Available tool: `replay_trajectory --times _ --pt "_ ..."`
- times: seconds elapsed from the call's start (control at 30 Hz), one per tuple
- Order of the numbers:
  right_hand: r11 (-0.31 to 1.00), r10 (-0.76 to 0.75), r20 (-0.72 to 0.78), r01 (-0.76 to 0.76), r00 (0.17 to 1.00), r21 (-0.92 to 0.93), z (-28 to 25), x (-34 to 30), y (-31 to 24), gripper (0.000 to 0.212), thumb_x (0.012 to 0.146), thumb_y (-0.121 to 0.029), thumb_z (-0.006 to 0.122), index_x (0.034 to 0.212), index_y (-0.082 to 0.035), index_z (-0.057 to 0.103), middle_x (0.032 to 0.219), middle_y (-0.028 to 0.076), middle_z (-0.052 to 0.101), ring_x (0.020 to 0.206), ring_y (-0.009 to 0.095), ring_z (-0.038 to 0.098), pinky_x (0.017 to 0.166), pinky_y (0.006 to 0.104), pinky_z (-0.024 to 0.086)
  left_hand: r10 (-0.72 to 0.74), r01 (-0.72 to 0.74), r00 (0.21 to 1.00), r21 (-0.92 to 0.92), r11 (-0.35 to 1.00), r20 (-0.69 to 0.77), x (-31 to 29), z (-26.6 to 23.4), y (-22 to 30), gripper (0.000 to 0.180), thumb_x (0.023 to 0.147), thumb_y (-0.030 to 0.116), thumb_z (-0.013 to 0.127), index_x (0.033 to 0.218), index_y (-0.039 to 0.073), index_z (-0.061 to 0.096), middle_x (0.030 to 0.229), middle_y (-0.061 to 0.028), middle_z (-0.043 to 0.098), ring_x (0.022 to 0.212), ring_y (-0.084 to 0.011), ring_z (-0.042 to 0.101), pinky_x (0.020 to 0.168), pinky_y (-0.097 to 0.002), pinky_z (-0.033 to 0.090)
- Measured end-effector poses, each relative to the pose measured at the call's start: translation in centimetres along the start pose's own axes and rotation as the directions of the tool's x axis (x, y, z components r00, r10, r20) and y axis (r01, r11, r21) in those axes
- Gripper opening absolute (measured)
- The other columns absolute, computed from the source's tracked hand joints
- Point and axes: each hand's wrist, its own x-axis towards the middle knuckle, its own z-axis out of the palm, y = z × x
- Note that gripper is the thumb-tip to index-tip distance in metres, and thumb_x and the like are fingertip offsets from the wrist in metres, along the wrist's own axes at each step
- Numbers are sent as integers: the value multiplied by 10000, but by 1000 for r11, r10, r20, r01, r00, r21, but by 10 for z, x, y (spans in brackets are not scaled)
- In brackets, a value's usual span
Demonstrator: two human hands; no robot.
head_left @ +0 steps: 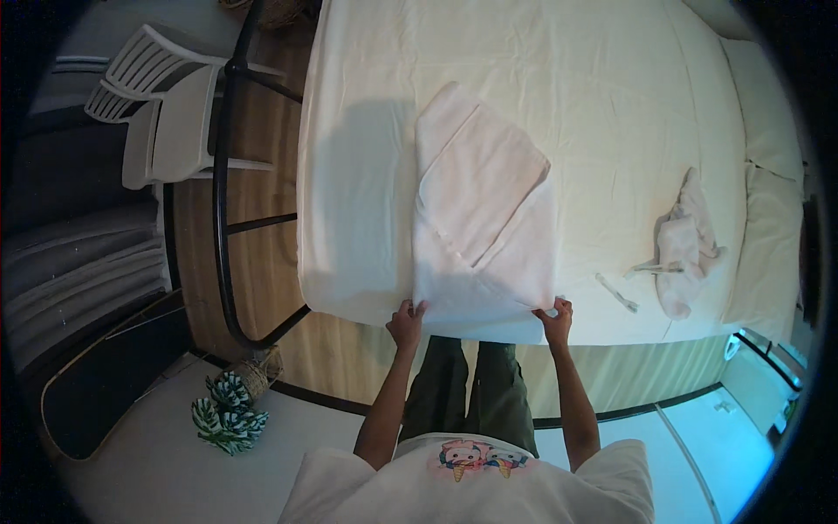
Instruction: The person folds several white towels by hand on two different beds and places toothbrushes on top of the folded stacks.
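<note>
A pale pinkish-white towel (484, 192) lies folded on the bed, its far end brought to a rounded point and its folded flaps meeting in a V near the middle. At the towel's near left corner, my left hand (406, 323) pinches the cloth between thumb and fingers. My right hand (554, 320) has the near right corner in a similar pinch. Between the hands, the towel's near edge lies along the front edge of the mattress.
White sheets cover the bed (611, 113), with pillows (764, 236) at the right. A bunched towel (685, 249) and a slim whitish stick-like item (617, 293) lie to the right. Leftward are a black metal bed frame (222, 201), white chairs (183, 122) and a potted plant (231, 415).
</note>
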Motion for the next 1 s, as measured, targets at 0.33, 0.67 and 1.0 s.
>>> replay_trajectory --times 0.33,0.67,1.0 --pt "437 -578 525 780 625 -448 4 -21 -77 617 689 15 454 1269 -167 345 1323 120 288 1224 336 246 987 519 164 817 -759 570 440 481 91 -18 11 34 653 684 123 576 1282 157 314 1292 -97 333 1151 -303 351 952 -473 277" --pt "922 -137 894 385 427 -43 0 125 -145 517 514 -19 626 1025 -62 564 956 111 579 879 275 547 792 358 426 531 -409 728 -345 844 435 67 -70 62 513 598 68 673 1087 96 518 1109 -73 510 1045 -256 474 876 -322 387" --pt "989 107 992 -106 60 -100 12 196 -142 410 551 -153 739 920 -35 607 865 88 614 770 195 586 684 320 479 816 -691 577 550 469 29 26 8 81 659 686 99 599 1270 266 342 1353 -22 266 1208 -278 291 906 -569 277"
